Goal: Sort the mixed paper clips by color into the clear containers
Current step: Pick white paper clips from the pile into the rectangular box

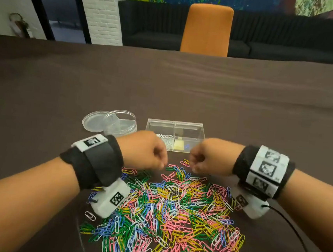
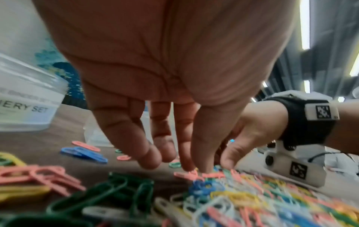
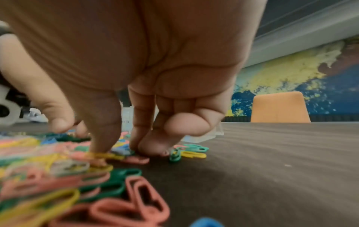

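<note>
right at the far edge of the pile, both hands are down on the clips, fingers pointing at the table. the left hand [image 1: 145, 150] has its fingers [image 2: 149, 159] hanging fairly straight with the tips landing on a pink clip [image 2: 186, 175] at the pile's edge, and i honestly can't tell if it's pinching anything or just touching. the right hand [image 1: 209, 156] is just beside it, thumb and fingertips [image 3: 153, 147] drawn together and pressed onto the clips, little finger curled up, but whether there's actually a clip caught between them is hidden, so can't say on that one either.

under and in front of the wrists is the big pile of mixed paper clips [image 1: 173, 214], pink, yellow, green, blue and white all tangled, spread over the brown tablecloth [image 1: 185, 87]. one white clip [image 1: 90, 215] sits off by itself on the left.

just past the hands is the clear rectangular box [image 1: 174, 135] with a divider: white clips [image 1: 165, 140] in the left compartment, something yellow plus a blue bit in the right one. left of that is a clear round divided container [image 1: 120, 122] with its lid [image 1: 94, 121] leaning against it.

both wrists wear black straps with white marker blocks. across the table, an orange chair [image 1: 207, 30] and a dark sofa.
</note>
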`<state>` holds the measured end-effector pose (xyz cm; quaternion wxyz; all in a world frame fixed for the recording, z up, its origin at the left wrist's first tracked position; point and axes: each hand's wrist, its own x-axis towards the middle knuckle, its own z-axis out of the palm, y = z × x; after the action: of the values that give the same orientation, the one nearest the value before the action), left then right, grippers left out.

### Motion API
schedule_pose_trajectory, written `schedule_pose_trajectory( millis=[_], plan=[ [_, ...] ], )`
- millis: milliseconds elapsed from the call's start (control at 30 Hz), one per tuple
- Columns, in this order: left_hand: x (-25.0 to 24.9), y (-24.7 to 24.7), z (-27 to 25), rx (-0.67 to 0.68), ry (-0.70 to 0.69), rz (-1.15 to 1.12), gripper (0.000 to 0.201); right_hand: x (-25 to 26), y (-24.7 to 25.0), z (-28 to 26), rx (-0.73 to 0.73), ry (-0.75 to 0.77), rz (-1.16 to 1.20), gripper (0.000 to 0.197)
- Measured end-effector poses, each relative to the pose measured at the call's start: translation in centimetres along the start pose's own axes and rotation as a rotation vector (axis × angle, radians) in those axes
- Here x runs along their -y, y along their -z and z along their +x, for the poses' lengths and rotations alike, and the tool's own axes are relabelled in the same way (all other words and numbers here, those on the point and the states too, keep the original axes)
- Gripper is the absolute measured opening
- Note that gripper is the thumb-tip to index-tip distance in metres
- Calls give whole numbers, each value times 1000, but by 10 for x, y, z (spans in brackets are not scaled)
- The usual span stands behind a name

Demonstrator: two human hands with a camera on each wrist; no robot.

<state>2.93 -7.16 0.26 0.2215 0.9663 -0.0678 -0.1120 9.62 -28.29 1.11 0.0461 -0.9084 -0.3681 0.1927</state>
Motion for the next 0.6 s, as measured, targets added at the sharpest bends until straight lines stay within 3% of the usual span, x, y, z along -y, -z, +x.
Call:
schedule_pose_trajectory(
  millis=[67,233,400,500,600],
  plan=[
    [-5,-15,-1,113,-4,180,9,1,-16,-2,29,-20,-94,12],
    [-14,-29,3,163,-36,191,23,-3,-28,1,2,-48,-93,7],
    [-3,-30,-1,107,-52,199,5,-12,-26,-5,-120,6,8,8],
    [0,-30,-7,71,-84,209,6,-12,-27,-7,-202,42,60,9],
    [-2,-31,-11,82,-120,211,15,-8,-29,-6,-152,48,108,14]
  ],
)
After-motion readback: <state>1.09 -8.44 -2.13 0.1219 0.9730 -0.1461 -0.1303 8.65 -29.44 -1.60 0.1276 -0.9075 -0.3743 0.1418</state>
